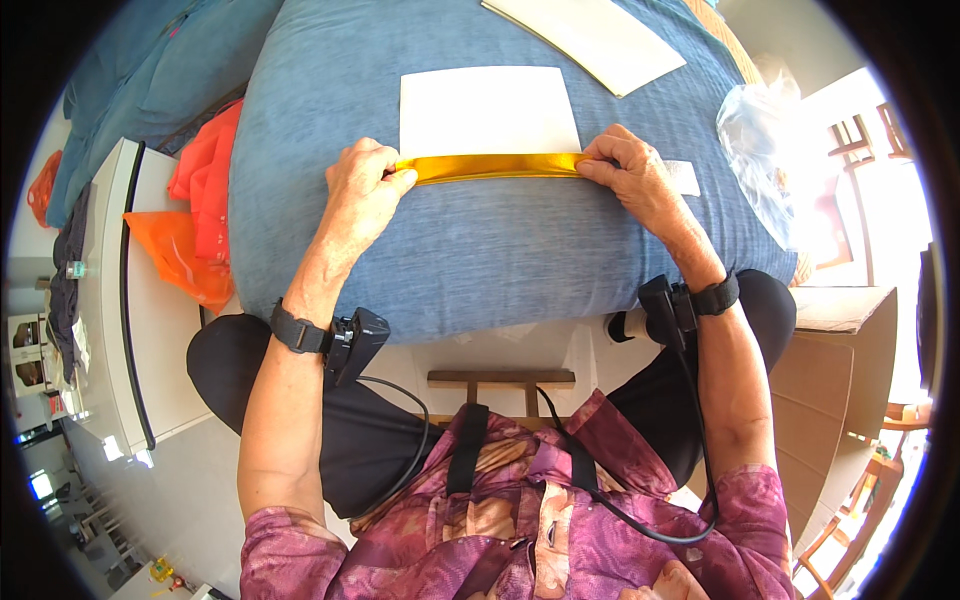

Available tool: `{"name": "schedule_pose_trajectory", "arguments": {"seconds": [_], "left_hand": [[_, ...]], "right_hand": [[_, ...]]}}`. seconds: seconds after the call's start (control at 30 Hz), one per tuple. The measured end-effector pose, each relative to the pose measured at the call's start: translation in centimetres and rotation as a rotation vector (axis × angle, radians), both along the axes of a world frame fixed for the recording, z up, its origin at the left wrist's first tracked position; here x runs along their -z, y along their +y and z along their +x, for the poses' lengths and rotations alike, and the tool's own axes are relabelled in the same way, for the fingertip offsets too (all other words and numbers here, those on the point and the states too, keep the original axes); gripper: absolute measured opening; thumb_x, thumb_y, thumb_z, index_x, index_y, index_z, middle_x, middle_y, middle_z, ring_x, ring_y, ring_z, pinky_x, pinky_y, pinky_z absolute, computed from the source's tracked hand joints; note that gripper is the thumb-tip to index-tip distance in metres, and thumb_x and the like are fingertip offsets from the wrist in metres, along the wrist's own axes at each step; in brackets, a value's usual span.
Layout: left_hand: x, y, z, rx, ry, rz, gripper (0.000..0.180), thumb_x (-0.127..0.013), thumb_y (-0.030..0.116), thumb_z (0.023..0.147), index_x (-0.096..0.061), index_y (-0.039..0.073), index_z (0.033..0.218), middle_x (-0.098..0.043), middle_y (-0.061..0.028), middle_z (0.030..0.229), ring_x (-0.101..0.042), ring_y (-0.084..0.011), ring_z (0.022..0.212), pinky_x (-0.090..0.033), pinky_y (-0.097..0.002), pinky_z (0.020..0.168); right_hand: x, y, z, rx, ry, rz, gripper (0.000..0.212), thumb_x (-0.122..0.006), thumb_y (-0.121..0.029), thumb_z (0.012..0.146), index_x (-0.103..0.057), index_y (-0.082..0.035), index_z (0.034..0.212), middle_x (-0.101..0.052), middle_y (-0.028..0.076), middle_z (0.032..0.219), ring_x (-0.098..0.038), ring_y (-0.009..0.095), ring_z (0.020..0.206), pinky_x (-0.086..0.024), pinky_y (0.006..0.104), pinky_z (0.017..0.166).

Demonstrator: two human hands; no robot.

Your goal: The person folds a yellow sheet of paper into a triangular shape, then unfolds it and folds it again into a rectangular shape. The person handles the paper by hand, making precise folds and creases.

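Note:
A shiny strip of gold foil paper (490,166) is stretched level between my two hands. Its left end is pinched between the thumb and fingers of my left hand (358,192). At the other end, my right hand (640,178) pinches it in the same way. Just beyond the strip, a white sheet of paper (485,108) lies on the blue cloth (440,260), its near edge meeting the foil. I cannot tell whether the foil and the sheet are joined. Beside my right wrist lies a small silvery-white piece (682,178).
A stack of cream paper (590,40) lies at the far right of the cloth. Clear plastic (757,150) hangs over the right edge. Red and orange bags (205,180) sit at the left, next to a white cabinet (165,330). An opened cardboard box (815,390) stands at my right.

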State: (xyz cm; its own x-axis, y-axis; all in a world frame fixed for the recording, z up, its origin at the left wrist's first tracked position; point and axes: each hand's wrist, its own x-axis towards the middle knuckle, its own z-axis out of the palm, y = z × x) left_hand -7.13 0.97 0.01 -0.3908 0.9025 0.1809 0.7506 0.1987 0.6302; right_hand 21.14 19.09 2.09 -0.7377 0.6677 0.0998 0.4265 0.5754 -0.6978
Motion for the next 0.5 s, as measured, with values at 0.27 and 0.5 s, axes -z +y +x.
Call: {"name": "schedule_pose_trajectory", "arguments": {"seconds": [0.27, 0.5], "left_hand": [[-0.4, 0.2, 0.0, -0.026, -0.003, -0.041, 0.019, -0.075, 0.016, 0.086, -0.072, -0.003, 0.089, -0.067, -0.0145, 0.094, -0.065, -0.0273, 0.086, -0.050, -0.0444, 0.079], [-0.5, 0.4, 0.2, -0.053, -0.007, -0.052, 0.019, -0.074, 0.014, 0.087, -0.069, -0.003, 0.081, -0.066, -0.0130, 0.095, -0.065, -0.0236, 0.081, -0.052, -0.0402, 0.075]], "right_hand": [[0.9, -0.1, -0.1, -0.018, -0.012, 0.175, 0.020, -0.068, -0.021, 0.096, -0.071, -0.001, 0.097, -0.061, 0.010, 0.095, -0.059, 0.026, 0.093, -0.049, 0.0395, 0.083], [1.2, -0.5, 0.0, -0.011, -0.081, 0.309, 0.022, -0.064, -0.022, 0.098, -0.070, -0.001, 0.097, -0.057, 0.010, 0.097, -0.055, 0.027, 0.093, -0.044, 0.0415, 0.085]]}}
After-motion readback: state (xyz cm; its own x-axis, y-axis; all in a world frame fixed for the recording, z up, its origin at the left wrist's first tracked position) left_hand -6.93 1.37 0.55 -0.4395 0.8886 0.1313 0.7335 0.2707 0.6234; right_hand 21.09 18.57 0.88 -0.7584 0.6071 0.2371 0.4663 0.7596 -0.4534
